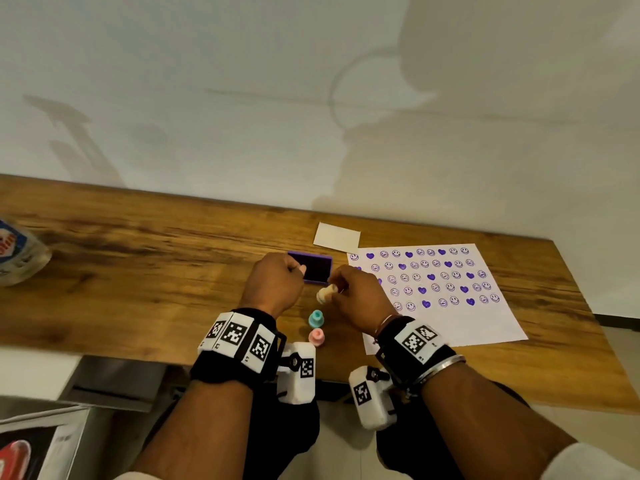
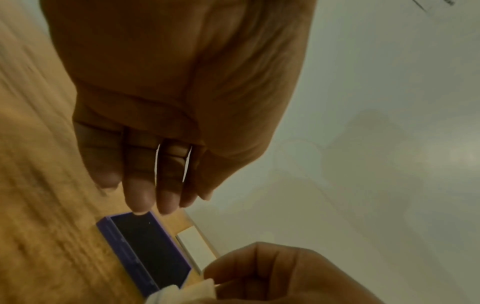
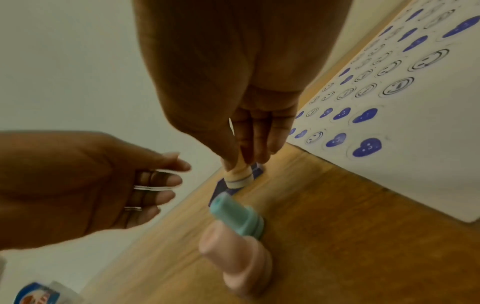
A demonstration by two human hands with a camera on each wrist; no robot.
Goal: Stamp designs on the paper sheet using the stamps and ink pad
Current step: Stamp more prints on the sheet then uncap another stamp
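Note:
A purple ink pad (image 1: 317, 268) (image 2: 150, 253) lies open on the wooden table (image 1: 138, 271), left of the paper sheet (image 1: 485, 323) (image 3: 428, 164), which carries rows of purple hearts and smiley faces. My right hand (image 1: 341, 285) (image 3: 249, 152) pinches a cream stamp (image 1: 326, 293) (image 3: 239, 176) by its handle, tilted over the pad's near right corner. My left hand (image 1: 298, 271) (image 2: 155, 195) hovers at the pad's left side with loosely bent fingers, holding nothing. I cannot tell whether its fingertips touch the pad's rim.
A teal stamp (image 1: 316, 317) (image 3: 236, 216) and a pink stamp (image 1: 316, 337) (image 3: 236, 261) stand upright just in front of the pad, between my wrists. A white card (image 1: 336, 237) lies behind the pad. A plastic bottle (image 1: 17, 254) sits at the far left.

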